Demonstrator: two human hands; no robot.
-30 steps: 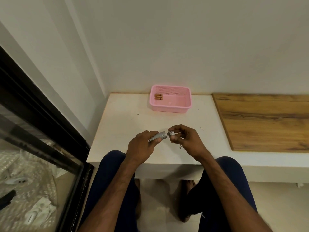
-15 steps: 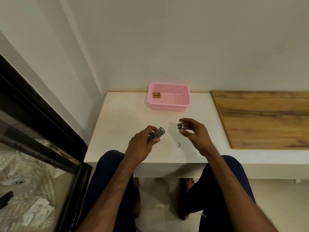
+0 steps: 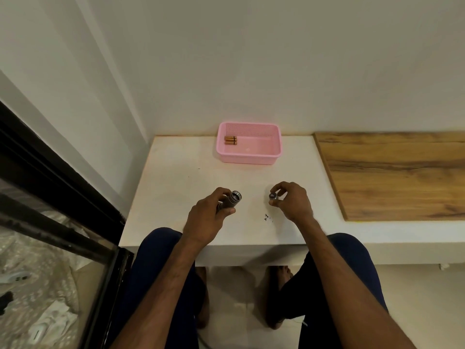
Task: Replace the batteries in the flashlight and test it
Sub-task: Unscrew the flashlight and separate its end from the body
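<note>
My left hand [image 3: 206, 220] grips the grey metal flashlight body [image 3: 231, 200] over the white table, its open end tilted up and to the right. My right hand [image 3: 292, 201] pinches the small round flashlight cap [image 3: 273, 196] between thumb and fingers, a short gap to the right of the body. Gold batteries [image 3: 230, 140] lie side by side in the back-left corner of a pink plastic basket [image 3: 251, 157] at the far edge of the table.
The white table [image 3: 176, 187] ends at the wall behind the basket. A wooden board [image 3: 392, 175] covers the surface to the right. A black-framed glass panel [image 3: 57, 187] runs along the left. Small dark specks [image 3: 268, 217] lie near my right wrist.
The cap has come off the flashlight body. My hands have drawn apart, the right carrying the cap to the right, the left tipping the body's open end upward.
</note>
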